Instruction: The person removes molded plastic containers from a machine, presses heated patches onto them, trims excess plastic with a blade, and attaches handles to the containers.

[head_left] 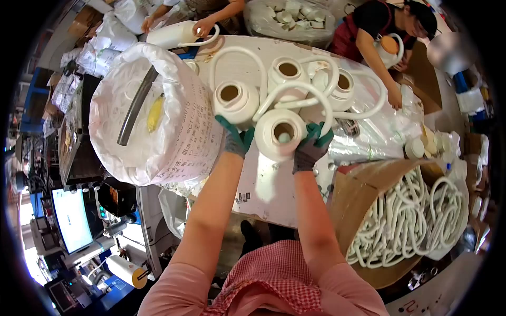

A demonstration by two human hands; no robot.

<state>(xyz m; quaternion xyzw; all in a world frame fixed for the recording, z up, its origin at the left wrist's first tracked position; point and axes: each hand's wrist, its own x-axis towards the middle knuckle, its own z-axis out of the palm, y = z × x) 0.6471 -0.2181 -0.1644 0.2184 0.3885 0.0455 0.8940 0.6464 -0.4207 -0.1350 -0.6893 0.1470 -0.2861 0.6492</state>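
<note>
My left hand [235,139], in a grey and green glove, has its fingers spread. It lies between a white plastic jug [232,113] behind it and the front white jug [274,150] to its right. My right hand [312,150], gloved the same way, closes against the right side of the front jug; the exact contact of its fingertips is partly hidden. This jug stands upright with its round mouth uncovered, and something pale shows inside. A white hose [295,84] arches over it. Two more open-mouthed white jugs [287,79] stand behind, with hoses looping around them.
At left stands a large white woven sack [182,142] with a dark tube [138,105] and something yellow inside. A cardboard box [348,210] of white hoses is at right. Two co-workers [363,31] handle white jugs across the table [258,195].
</note>
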